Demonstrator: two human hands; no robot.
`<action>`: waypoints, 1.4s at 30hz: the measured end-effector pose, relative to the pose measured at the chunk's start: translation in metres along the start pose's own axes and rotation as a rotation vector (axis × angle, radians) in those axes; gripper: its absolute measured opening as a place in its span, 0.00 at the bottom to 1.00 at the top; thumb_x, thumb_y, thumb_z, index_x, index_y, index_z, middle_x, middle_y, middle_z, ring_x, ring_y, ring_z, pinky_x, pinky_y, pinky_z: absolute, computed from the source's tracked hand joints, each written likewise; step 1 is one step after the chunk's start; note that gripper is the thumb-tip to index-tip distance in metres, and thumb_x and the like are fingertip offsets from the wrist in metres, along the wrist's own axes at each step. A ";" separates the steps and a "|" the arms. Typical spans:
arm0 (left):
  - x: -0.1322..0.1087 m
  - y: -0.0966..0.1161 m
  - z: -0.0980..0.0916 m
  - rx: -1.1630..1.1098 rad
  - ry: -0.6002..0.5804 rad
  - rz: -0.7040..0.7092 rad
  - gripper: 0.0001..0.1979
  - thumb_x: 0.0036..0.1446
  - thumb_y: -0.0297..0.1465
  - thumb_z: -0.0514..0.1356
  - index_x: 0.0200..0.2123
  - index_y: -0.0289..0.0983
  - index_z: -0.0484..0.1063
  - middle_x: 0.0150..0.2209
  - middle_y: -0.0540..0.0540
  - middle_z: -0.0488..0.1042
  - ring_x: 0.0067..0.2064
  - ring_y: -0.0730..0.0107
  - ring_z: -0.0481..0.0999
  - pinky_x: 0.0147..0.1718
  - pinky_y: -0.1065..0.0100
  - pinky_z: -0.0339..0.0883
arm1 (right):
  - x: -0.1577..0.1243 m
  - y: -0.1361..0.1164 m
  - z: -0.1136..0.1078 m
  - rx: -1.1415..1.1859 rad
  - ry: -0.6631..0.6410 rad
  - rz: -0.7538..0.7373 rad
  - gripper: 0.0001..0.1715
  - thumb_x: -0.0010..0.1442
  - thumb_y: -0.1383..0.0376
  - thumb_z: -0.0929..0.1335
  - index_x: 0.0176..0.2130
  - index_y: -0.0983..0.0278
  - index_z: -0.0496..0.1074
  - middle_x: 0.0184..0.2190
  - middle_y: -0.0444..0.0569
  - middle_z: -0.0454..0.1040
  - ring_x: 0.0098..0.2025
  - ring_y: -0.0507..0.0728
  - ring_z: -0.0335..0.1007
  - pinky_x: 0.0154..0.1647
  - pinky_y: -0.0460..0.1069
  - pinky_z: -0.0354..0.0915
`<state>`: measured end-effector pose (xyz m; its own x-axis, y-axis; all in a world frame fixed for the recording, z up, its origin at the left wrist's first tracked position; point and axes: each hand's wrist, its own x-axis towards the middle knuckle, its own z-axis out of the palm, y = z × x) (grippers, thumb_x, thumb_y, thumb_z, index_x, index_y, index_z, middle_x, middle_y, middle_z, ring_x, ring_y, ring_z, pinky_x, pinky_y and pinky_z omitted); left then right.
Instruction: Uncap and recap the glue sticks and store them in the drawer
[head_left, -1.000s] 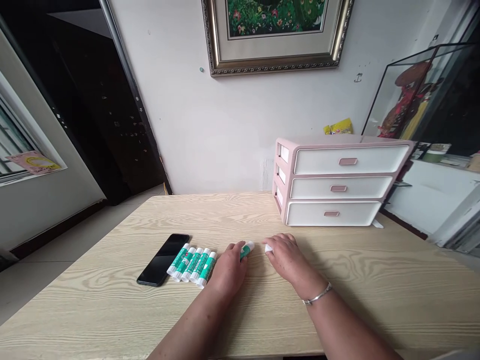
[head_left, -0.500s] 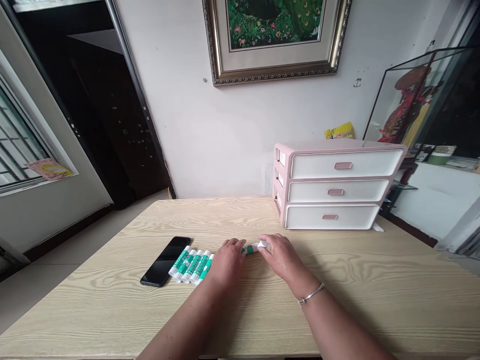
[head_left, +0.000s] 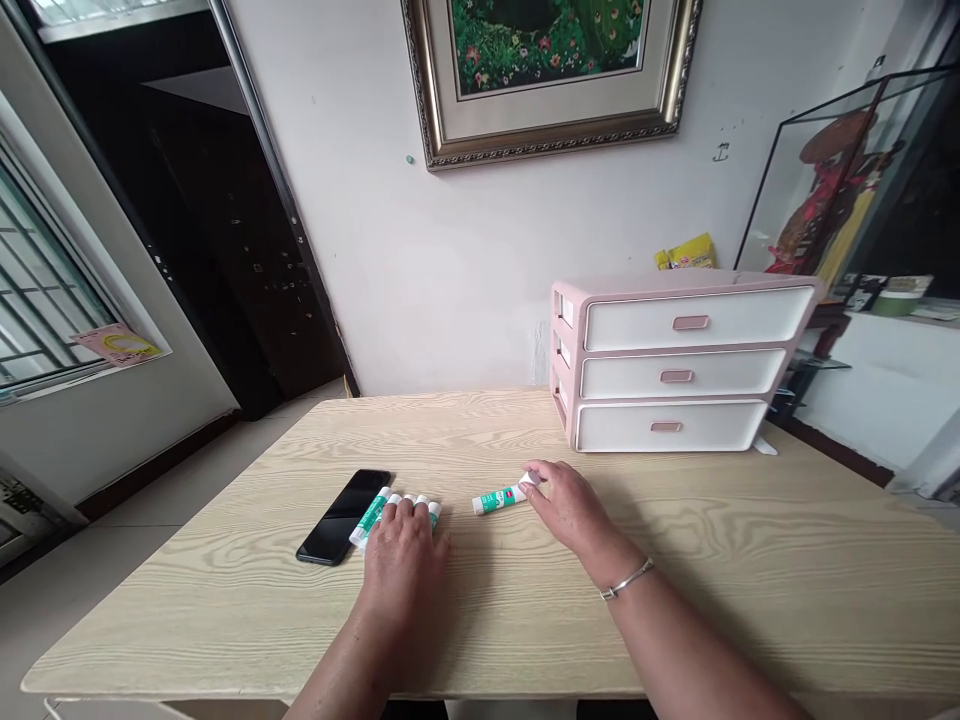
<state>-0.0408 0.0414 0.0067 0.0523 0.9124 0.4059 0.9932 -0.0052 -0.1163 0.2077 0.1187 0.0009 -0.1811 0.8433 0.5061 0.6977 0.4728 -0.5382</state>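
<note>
Fingers of the left hand (head_left: 401, 565) lie loosely spread, palm down, across a row of glue sticks (head_left: 373, 517), draped over them and not visibly closed on any one. The right hand (head_left: 571, 510) has its fingers drawn in narrow at the white cap of a lone glue stick (head_left: 498, 498). This stick lies on its side on the table (head_left: 787, 560), between the two hands and just apart from the row. Whether the fingertips grip the cap or only touch it cannot be told from this view; the thumb is hidden behind the hand.

Handling (judged): each stick is likely light, stiff and smooth, and its round barrel may roll on the wood if nudged. The middle of the barrel seems the surest place to take hold, since a cap may pull free.

Hidden: the left hand covers most of the row, leaving only the far ends and the leftmost barrel in sight, so the sticks cannot be counted. The phone (head_left: 343, 517), dark-faced, lies just left of the row. The drawer unit (head_left: 675, 365) stands well beyond both hands.
</note>
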 end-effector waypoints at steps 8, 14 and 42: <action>0.001 0.002 0.000 -0.031 -0.061 -0.012 0.13 0.63 0.36 0.56 0.37 0.34 0.78 0.41 0.36 0.78 0.48 0.48 0.74 0.51 0.54 0.62 | 0.000 -0.002 -0.001 0.053 0.007 0.033 0.16 0.62 0.62 0.68 0.48 0.62 0.77 0.40 0.52 0.80 0.46 0.60 0.74 0.46 0.52 0.66; 0.005 0.004 -0.009 -0.208 -0.065 -0.056 0.14 0.65 0.36 0.54 0.40 0.34 0.75 0.41 0.36 0.78 0.47 0.49 0.76 0.47 0.57 0.64 | 0.001 -0.005 0.003 0.251 0.013 0.086 0.17 0.62 0.59 0.67 0.48 0.63 0.76 0.38 0.51 0.79 0.41 0.58 0.74 0.44 0.52 0.67; 0.027 0.049 -0.012 -1.427 -0.481 -0.138 0.11 0.52 0.28 0.55 0.40 0.39 0.68 0.23 0.58 0.63 0.26 0.75 0.60 0.27 0.72 0.52 | -0.002 -0.021 0.009 0.905 -0.061 0.209 0.27 0.59 0.49 0.71 0.50 0.64 0.74 0.39 0.50 0.78 0.40 0.56 0.74 0.45 0.52 0.71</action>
<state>0.0103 0.0612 0.0233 0.1957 0.9805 -0.0192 0.2676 -0.0346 0.9629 0.1874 0.1090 0.0053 -0.1665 0.9338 0.3168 -0.0815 0.3072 -0.9482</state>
